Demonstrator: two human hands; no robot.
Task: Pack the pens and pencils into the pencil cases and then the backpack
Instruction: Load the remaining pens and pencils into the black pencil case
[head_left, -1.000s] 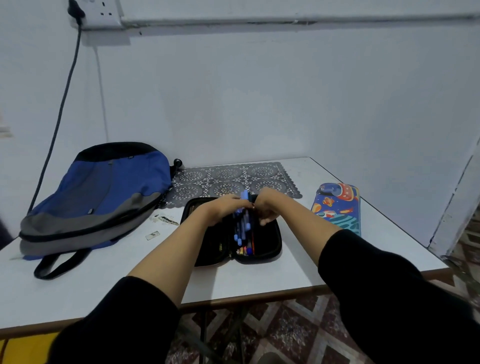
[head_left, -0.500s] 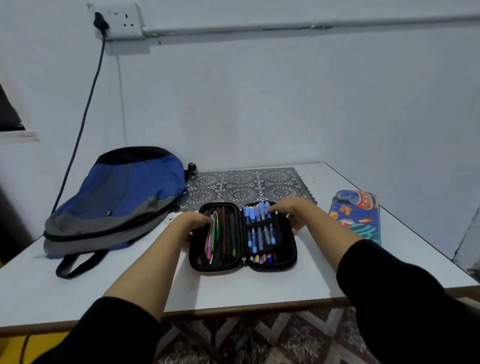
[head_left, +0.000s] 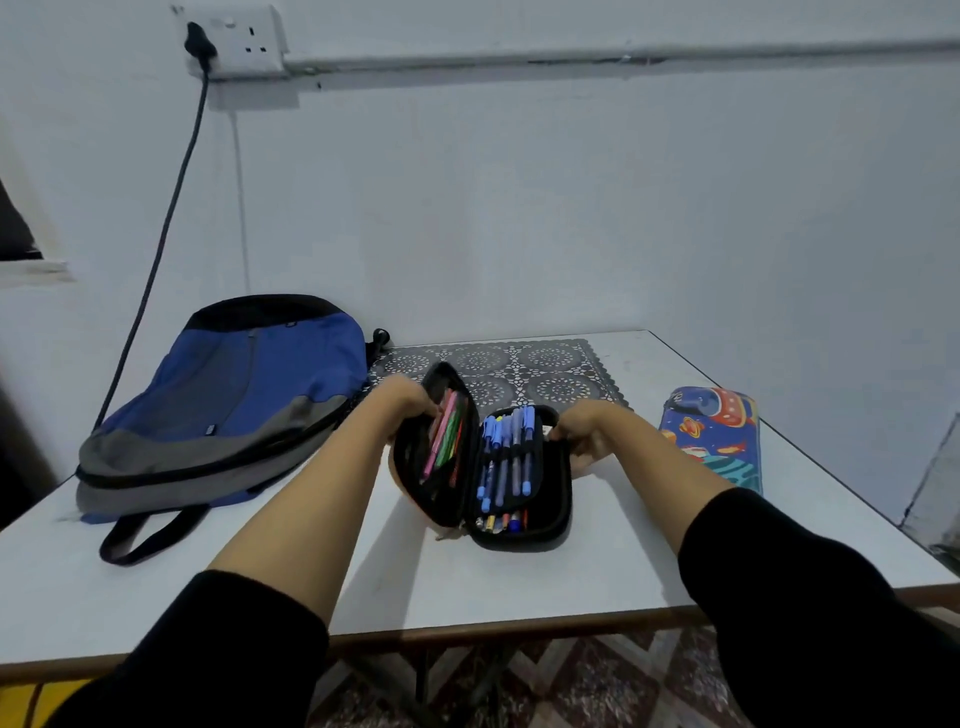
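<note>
**A:** Where does it all lie?

**B:** On the white-topped table (head_left: 519, 582), the blue and grey fabric backpack (head_left: 228, 400) lies flat at the left. The black zip-round pencil case (head_left: 519, 525) is in the middle, open like a book, its spine running away from the person.

**A:** And the hands?

**B:** The left hand (head_left: 402, 402) grips the outer far edge of the left half, which is tipped up on the spine. The right hand (head_left: 582, 434) clasps the far right rim of the flat half (a steadying hold, I'd say).

**A:** So which way does it fold?

**B:** Rightward, I judge: the raised half, with its pink and green pens (head_left: 444, 436), over the blue capped pens (head_left: 506, 452) strapped in the flat half. The left hand is nearer the backpack.
</note>
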